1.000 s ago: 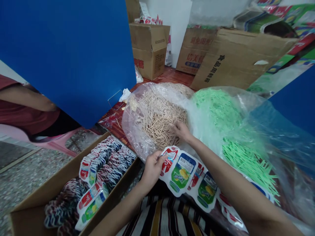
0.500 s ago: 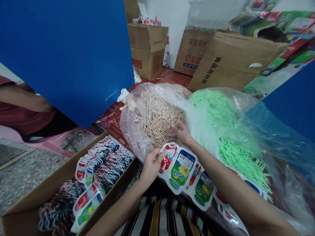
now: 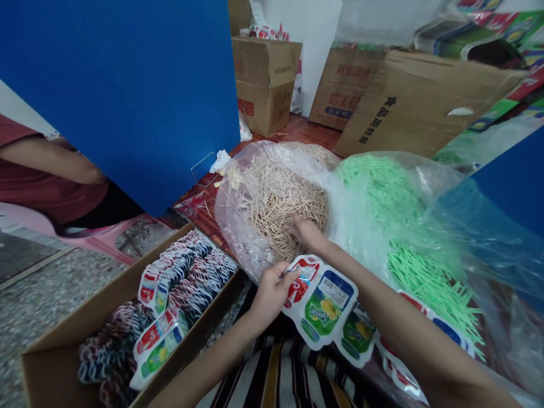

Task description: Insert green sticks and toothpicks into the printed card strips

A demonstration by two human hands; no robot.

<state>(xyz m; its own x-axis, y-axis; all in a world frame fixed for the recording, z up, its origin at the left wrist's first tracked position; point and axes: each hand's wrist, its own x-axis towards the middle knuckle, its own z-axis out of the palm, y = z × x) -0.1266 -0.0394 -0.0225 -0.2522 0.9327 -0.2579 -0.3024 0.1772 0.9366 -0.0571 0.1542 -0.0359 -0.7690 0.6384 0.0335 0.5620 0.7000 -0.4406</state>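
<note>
My left hand (image 3: 272, 292) is closed on the upper end of a strip of bottle-shaped packets (image 3: 325, 309), pinched between thumb and fingers. The packets are printed in red and in green with yellow lemons, and the strip trails right under my right forearm. My right hand (image 3: 309, 233) reaches into an open clear plastic bag (image 3: 227, 207) of thin beige sticks (image 3: 278, 221). Its fingers are curled down against the sticks; their tips are partly hidden, and I cannot make out what they grip.
A second clear bag holds bright green sticks (image 3: 429, 272) on the right. At lower left, a cardboard box (image 3: 51, 362) contains folded packet strips (image 3: 193, 277). Cartons (image 3: 266, 85) stand behind on the red-brown table (image 3: 293, 131). A blue panel (image 3: 127, 102) partly screens a seated person (image 3: 55, 175).
My right hand's fingers have curled and pushed deeper into the beige sticks. My left hand still holds the packet strip. The whole view has shifted slightly, so most things appear farther right.
</note>
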